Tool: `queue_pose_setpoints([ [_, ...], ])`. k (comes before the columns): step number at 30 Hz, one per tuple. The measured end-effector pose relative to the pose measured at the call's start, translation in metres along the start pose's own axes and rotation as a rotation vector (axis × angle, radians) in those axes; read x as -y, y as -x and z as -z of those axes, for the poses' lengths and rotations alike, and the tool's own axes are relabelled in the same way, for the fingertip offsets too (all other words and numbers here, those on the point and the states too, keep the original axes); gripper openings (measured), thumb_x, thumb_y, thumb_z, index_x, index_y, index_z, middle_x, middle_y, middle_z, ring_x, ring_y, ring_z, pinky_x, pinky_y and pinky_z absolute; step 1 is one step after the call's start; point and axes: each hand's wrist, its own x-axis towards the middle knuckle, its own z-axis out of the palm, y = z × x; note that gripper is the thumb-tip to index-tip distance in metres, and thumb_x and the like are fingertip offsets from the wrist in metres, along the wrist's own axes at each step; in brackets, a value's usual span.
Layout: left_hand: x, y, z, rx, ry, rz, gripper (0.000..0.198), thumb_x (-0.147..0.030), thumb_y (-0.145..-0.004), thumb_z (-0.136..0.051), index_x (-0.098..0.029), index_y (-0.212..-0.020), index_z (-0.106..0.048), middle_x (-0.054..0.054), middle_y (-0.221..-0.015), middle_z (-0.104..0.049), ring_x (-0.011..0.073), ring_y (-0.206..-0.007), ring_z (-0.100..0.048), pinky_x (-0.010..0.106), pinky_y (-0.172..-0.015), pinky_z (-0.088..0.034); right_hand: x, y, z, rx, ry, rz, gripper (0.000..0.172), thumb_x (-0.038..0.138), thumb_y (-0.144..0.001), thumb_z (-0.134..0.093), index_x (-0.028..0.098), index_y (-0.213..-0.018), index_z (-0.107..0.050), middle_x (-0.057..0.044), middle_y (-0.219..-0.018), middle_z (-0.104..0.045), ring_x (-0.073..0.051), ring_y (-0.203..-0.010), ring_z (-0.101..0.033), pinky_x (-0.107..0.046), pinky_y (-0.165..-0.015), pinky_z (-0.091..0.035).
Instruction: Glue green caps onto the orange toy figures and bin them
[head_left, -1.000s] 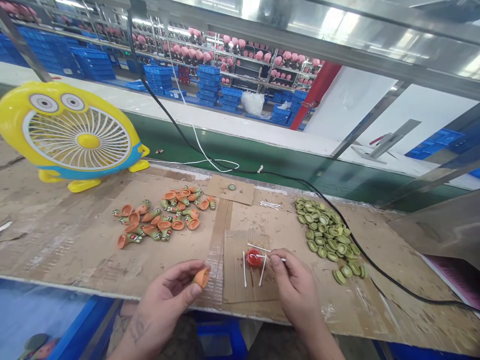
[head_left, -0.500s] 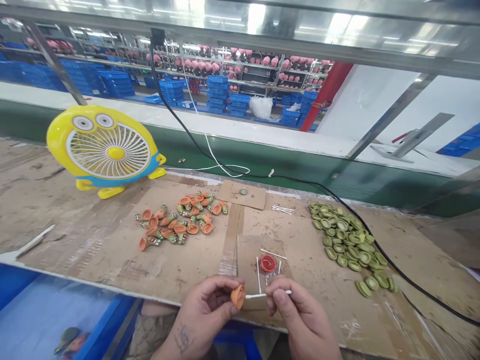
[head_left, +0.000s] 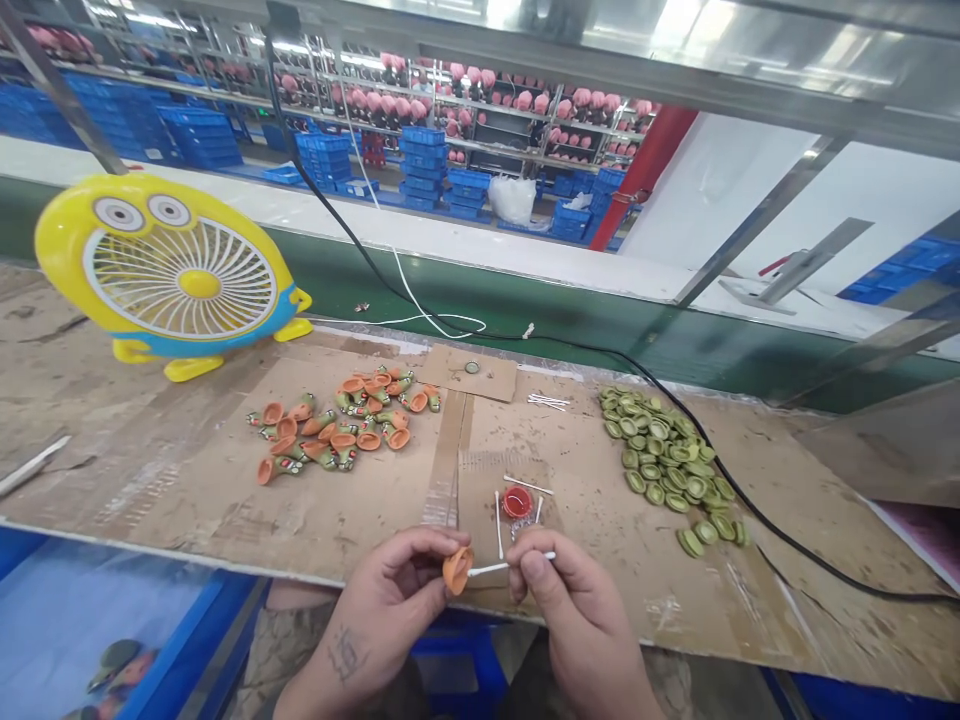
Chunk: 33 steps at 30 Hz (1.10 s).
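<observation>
My left hand (head_left: 390, 600) pinches a small orange cone-shaped toy part (head_left: 457, 570) at the near edge of the bench. My right hand (head_left: 574, 610) grips a white cotton swab (head_left: 501, 566), and the swab's tip reaches into the orange part's open mouth. Just beyond the hands a small red cap (head_left: 517, 502) sits on a cardboard patch with loose swabs around it. A pile of several orange and green parts (head_left: 337, 430) lies to the left. A heap of several green rings (head_left: 671, 465) lies to the right.
A yellow cartoon desk fan (head_left: 172, 275) stands at the back left. A black cable (head_left: 750, 510) runs across the bench past the green rings. More swabs (head_left: 546, 402) lie further back. Blue crates (head_left: 67, 640) sit below the bench edge. A green conveyor runs behind.
My right hand lifted a swab from beside the red cap and brought it to the orange part in my left hand. Both hands came together near the bench edge.
</observation>
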Motion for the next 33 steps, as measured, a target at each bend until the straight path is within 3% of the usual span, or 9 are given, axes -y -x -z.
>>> queue_pose_setpoints([
  [13, -0.003, 0.002, -0.002, 0.03, -0.005, -0.058, 0.012, -0.025, -0.08, -0.086, -0.025, -0.091, -0.081, 0.006, -0.104, -0.08, 0.017, -0.1, -0.075, 0.019, -0.087, -0.06, 0.0, -0.001, -0.009, 0.044, 0.047, 0.0, 0.036, 0.048, -0.104, -0.054, 0.02, -0.084, -0.066, 0.0, -0.073, -0.06, -0.012, -0.07, -0.056, -0.021, -0.066, -0.045],
  [24, -0.002, 0.004, -0.001, 0.052, -0.005, 0.08, 0.02, -0.034, -0.078, -0.088, -0.025, -0.094, -0.081, 0.007, -0.11, -0.079, 0.0201, -0.1, -0.075, 0.024, -0.088, -0.061, 0.002, -0.001, -0.006, -0.054, 0.162, 0.084, 0.036, 0.048, -0.104, -0.052, 0.021, -0.084, -0.065, 0.001, -0.07, -0.059, -0.012, -0.066, -0.056, -0.021, -0.062, -0.044],
  [29, 0.003, 0.005, 0.006, 0.045, -0.052, 0.164, 0.031, -0.039, -0.078, -0.087, -0.022, -0.103, -0.079, 0.009, -0.111, -0.079, 0.0213, -0.102, -0.074, 0.026, -0.09, -0.06, -0.007, -0.008, 0.007, -0.147, 0.236, 0.099, 0.033, 0.047, -0.104, -0.051, 0.022, -0.088, -0.066, 0.001, -0.071, -0.06, -0.013, -0.068, -0.058, -0.022, -0.065, -0.046],
  [33, 0.017, 0.004, 0.016, -0.069, -0.03, 0.181, 0.038, -0.04, -0.077, -0.087, -0.021, -0.108, -0.077, 0.009, -0.111, -0.078, 0.0219, -0.106, -0.072, 0.026, -0.091, -0.059, -0.02, -0.023, 0.026, -0.237, 0.452, 0.125, 0.033, 0.047, -0.105, -0.049, 0.022, -0.094, -0.067, -0.001, -0.08, -0.066, -0.016, -0.075, -0.061, -0.025, -0.07, -0.046],
])
